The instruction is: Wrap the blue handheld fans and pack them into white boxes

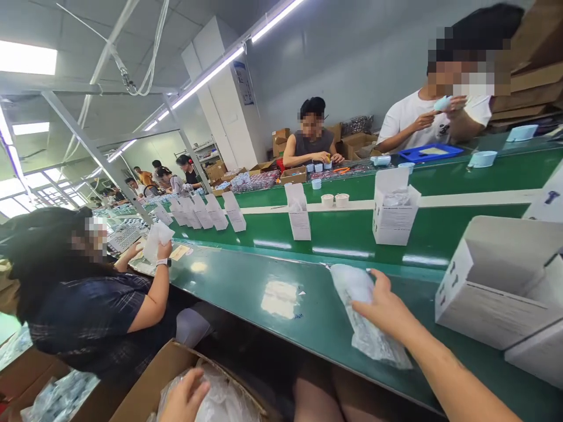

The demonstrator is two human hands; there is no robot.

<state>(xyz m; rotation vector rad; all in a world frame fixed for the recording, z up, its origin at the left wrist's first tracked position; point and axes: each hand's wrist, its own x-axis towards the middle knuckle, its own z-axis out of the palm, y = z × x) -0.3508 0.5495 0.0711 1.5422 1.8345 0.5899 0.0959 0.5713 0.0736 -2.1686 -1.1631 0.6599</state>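
Note:
My right hand (383, 308) lies on a clear plastic bag (363, 316) that rests on the green table edge (246, 287), fingers curled over the bag's top. My left hand (185, 398) reaches down into a cardboard box (145, 387) at the bottom left, touching crinkled clear plastic bags (220, 398) inside it; its fingers are bent loosely. An open white carton (497, 287) lies on its side just right of my right hand.
Upright open white cartons (393, 208) (299, 214) stand in a row along the green conveyor belt (343, 234). A person in a dark shirt (88, 305) sits close on my left holding a bag. Other workers sit across the belt, near a blue tray (428, 152).

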